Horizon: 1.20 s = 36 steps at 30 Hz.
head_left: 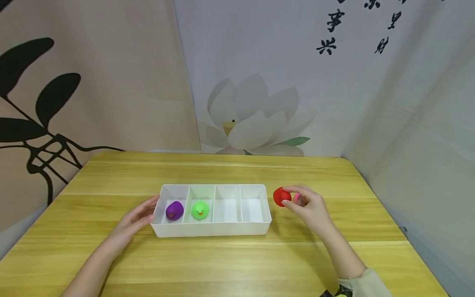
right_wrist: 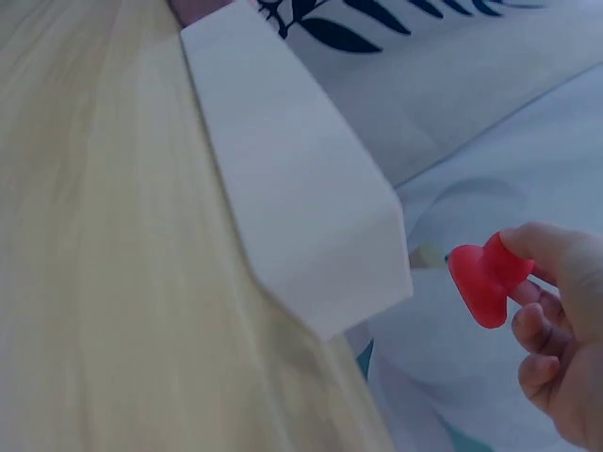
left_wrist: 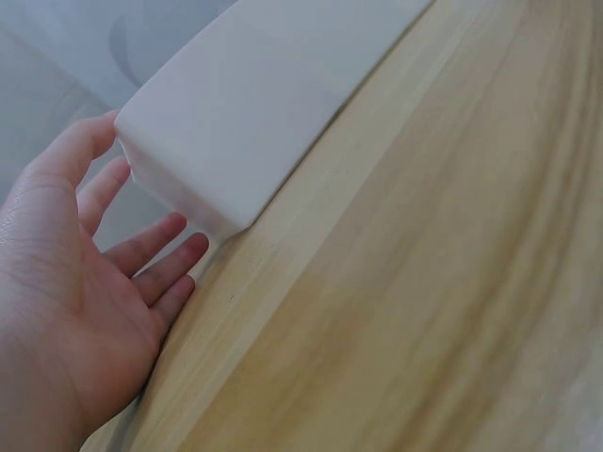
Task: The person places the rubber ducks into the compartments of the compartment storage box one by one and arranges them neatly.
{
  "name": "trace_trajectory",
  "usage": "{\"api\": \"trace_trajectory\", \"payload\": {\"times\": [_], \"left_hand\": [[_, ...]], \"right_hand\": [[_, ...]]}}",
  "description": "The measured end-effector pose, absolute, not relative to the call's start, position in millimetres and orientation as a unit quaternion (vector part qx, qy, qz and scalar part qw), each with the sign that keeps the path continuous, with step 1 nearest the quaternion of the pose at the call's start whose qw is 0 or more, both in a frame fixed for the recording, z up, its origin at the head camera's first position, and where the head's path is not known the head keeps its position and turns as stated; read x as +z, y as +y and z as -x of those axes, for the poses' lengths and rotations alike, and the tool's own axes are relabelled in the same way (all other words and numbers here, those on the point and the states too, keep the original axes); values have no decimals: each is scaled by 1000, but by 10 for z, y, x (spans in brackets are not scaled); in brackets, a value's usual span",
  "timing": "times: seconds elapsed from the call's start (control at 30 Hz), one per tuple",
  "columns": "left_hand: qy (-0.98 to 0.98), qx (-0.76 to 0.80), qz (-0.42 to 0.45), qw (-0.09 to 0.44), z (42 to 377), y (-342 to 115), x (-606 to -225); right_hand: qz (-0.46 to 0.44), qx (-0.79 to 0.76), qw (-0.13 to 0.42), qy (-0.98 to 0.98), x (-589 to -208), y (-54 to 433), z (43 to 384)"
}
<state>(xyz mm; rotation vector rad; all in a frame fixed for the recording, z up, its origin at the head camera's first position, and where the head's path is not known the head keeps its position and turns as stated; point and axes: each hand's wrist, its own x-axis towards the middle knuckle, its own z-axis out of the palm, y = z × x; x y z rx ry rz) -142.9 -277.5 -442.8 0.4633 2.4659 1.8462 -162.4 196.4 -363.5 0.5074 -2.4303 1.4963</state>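
Observation:
A long white box (head_left: 211, 229) with several compartments stands on the table. The leftmost compartment holds a purple toy duck (head_left: 175, 210); beside it, in the second, sits a green toy duck (head_left: 200, 210) with a small face. My left hand (head_left: 138, 215) touches the box's left end, its fingers fairly straight in the left wrist view. Right of the box, my right hand (head_left: 309, 205) pinches a red toy duck (right_wrist: 490, 278) between thumb and fingers, above the table. Something pink (head_left: 297, 197) shows behind those fingers, mostly hidden.
The wooden table (head_left: 222, 264) reaches back to a pale curtain (head_left: 259, 49) printed with a flower and dark characters. Another cloth (head_left: 426, 123) hangs along the right side. A dark object (head_left: 343, 291) is at my right sleeve.

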Motion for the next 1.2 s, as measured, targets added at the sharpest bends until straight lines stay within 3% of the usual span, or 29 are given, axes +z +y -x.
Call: {"api": "trace_trajectory", "payload": {"times": [1.2], "left_hand": [[790, 593, -154, 15, 1443, -2782, -4448]], "right_hand": [[-234, 513, 8, -826, -3551, 1147, 1928]]}}
